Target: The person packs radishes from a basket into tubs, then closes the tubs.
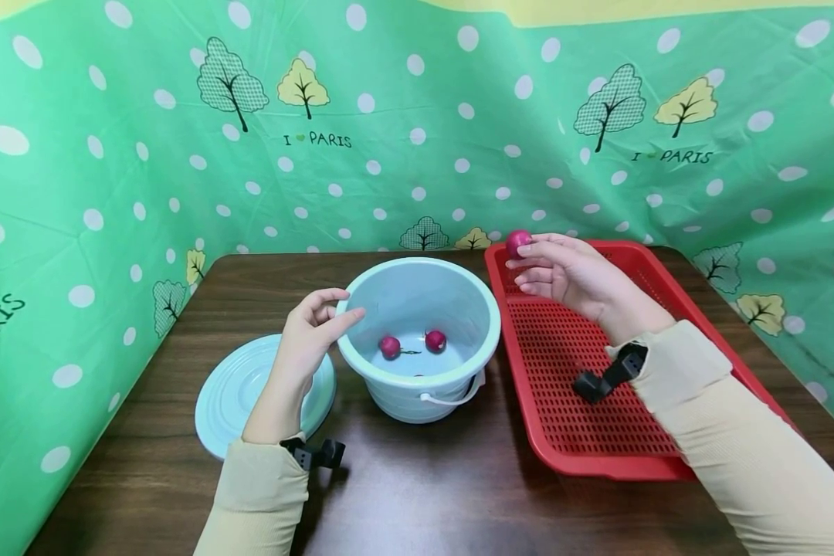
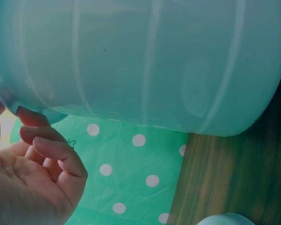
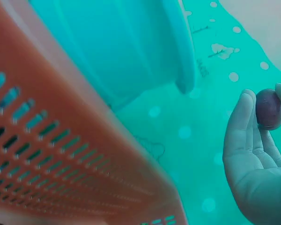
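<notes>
A radish (image 1: pixel 517 243) is pinched between the thumb and fingers of my right hand (image 1: pixel 563 274), above the far left corner of the red basket (image 1: pixel 535 432). In the right wrist view the same radish (image 3: pixel 270 109) shows at the fingertips, apart from the basket wall. My left hand (image 1: pixel 309 332) grips the left rim of the light blue bucket (image 1: pixel 417 398), thumb over the inside and fingers outside. Inside the bucket lie a radish (image 1: pixel 389 347) with a thin root and another radish (image 1: pixel 435 340). A sliver of a third shows behind the near rim.
A round light blue lid (image 1: pixel 222 401) lies on the dark wooden table (image 1: pixel 417 494), partly under my left forearm. The bucket's white handle (image 1: pixel 459 399) hangs down at its front right. Behind the table hangs a green dotted cloth (image 1: pixel 417 170).
</notes>
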A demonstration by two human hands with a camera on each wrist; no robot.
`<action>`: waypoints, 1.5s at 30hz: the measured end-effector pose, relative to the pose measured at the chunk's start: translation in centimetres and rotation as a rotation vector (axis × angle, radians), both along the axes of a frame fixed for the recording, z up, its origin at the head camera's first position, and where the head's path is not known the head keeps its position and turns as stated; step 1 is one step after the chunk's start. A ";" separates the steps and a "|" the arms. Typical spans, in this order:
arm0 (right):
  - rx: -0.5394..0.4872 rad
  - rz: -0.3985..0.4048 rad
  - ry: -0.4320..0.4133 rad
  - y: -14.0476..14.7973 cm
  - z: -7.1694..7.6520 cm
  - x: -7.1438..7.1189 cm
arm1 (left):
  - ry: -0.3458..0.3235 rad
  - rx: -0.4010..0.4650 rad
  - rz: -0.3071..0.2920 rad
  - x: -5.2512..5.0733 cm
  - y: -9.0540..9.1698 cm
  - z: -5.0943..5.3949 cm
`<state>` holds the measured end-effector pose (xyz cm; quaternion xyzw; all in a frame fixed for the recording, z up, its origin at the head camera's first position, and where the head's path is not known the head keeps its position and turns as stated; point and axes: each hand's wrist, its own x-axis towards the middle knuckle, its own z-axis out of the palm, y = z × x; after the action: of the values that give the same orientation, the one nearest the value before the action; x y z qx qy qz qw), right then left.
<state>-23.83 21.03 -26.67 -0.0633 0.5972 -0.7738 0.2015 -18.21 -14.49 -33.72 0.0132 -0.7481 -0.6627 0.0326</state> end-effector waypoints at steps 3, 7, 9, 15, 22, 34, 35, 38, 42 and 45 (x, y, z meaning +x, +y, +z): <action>-0.019 0.025 0.018 -0.4 0.3 0.5 | -0.002 -0.002 0.002 0.0 0.0 0.0; -0.019 0.039 0.031 -1.2 0.6 1.3 | -0.005 -0.003 0.004 0.0 0.0 0.0; -0.003 0.037 0.035 -1.6 0.8 1.7 | -0.006 -0.003 0.003 0.0 0.0 0.0; 0.021 0.076 0.054 -2.8 1.1 2.6 | -0.011 -0.006 0.000 0.0 0.0 0.1; 0.032 0.100 0.051 -4.1 1.4 3.7 | -0.011 -0.005 -0.001 0.0 0.1 0.1; 0.071 0.162 0.047 -5.7 1.0 4.4 | -0.009 0.006 -0.003 0.0 0.0 0.0; 0.078 0.161 0.042 -5.8 0.9 4.4 | -0.008 0.009 -0.004 0.0 0.0 0.0; 0.101 0.162 0.036 -5.9 0.7 4.3 | -0.002 0.016 -0.007 0.0 0.0 0.0; 0.125 0.167 0.038 -5.9 0.5 4.1 | 0.003 0.018 -0.010 0.0 0.0 0.0; 0.131 0.169 0.037 -5.8 0.4 4.0 | 0.001 0.014 -0.010 0.0 0.0 0.0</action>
<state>-19.81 15.24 -26.29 -0.1145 0.6427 -0.7121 0.2585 -18.16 -14.49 -33.68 0.0093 -0.7434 -0.6682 0.0293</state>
